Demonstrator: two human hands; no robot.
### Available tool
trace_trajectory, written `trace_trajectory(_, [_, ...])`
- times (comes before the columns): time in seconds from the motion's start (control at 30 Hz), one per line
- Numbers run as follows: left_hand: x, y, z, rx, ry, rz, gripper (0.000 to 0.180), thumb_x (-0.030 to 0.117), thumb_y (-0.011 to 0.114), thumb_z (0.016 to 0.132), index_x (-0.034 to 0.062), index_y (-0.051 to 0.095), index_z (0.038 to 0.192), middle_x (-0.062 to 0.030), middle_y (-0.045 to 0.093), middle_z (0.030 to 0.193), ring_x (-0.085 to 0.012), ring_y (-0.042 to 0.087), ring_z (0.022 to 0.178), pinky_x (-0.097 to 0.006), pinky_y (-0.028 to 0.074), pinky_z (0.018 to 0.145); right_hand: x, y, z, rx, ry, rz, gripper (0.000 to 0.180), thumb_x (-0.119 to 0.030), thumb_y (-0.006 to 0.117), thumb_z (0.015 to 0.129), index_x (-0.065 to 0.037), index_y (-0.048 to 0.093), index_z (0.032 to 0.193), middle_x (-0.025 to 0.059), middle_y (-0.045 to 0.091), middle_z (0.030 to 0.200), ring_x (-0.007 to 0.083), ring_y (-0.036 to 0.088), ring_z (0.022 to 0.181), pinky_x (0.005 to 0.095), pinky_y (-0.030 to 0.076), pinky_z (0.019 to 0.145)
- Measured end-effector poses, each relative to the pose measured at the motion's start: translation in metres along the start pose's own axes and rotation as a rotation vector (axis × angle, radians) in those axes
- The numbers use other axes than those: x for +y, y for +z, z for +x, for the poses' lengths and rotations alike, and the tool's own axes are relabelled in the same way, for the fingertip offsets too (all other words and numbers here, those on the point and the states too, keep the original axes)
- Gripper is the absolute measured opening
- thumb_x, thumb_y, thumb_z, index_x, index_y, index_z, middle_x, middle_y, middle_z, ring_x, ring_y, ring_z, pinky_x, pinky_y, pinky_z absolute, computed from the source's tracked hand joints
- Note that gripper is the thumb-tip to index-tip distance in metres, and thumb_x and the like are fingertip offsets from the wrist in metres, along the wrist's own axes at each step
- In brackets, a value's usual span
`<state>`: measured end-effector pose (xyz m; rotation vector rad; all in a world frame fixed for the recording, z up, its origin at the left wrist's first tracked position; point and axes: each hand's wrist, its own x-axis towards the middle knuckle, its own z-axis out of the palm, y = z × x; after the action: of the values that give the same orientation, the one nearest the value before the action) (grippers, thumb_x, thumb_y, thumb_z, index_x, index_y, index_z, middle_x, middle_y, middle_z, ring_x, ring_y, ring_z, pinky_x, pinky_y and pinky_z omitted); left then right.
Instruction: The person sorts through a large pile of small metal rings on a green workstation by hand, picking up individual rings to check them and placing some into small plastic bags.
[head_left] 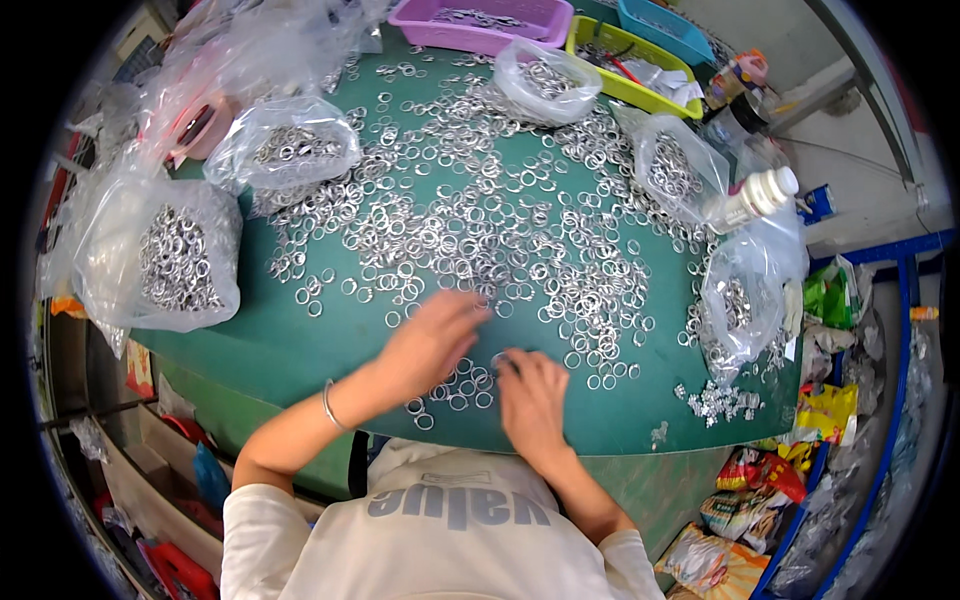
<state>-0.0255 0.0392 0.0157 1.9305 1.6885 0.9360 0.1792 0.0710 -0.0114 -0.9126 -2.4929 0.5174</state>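
White shirt (pixel 430 550) fronts the bench (pixel 650 405); left hand (pixel 425 345) half-curled, right hand (pixel 534 402) bunched, grips unclear to me. Beside both, toward the near edge, the small ring pile (pixel 466 388) could spill if brushed.

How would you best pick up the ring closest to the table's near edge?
Probably pinch that ring by opposite sides of its thin band, coming from above on the near side: it seems to lie flat on the green table, with other rings crowding its far side.
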Motion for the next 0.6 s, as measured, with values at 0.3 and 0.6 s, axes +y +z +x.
trace_trajectory(0.3, [0.036, 0.041, -0.037, -0.285, 0.173, 0.155, 0.039, 0.013, 0.065, 0.084, -0.0005, 0.057, 0.119, -0.0178, 0.047, 0.133, -0.0360, 0.040, 0.129, -0.057, 0.029, 0.108, 0.037, -0.046, -0.040, 0.302, 0.422, -0.202, 0.038, -0.012, 0.064, 0.083, -0.003, 0.058, 0.119, 0.0195, 0.045, 0.132, 0.0400, 0.039, 0.124, 0.0511, 0.028, 0.101])
trace_trajectory(0.6, [0.034, 0.042, -0.042, -0.203, 0.122, 0.137, 0.034, 0.004, 0.067, 0.080, 0.0018, 0.060, 0.113, -0.0163, 0.050, 0.130, -0.0353, 0.043, 0.128, -0.057, 0.029, 0.109, 0.052, -0.042, -0.013, 0.211, 0.294, -0.403, 0.020, -0.013, 0.071, 0.079, -0.008, 0.066, 0.098, 0.0113, 0.048, 0.132, 0.0379, 0.039, 0.125, 0.0546, 0.028, 0.098])
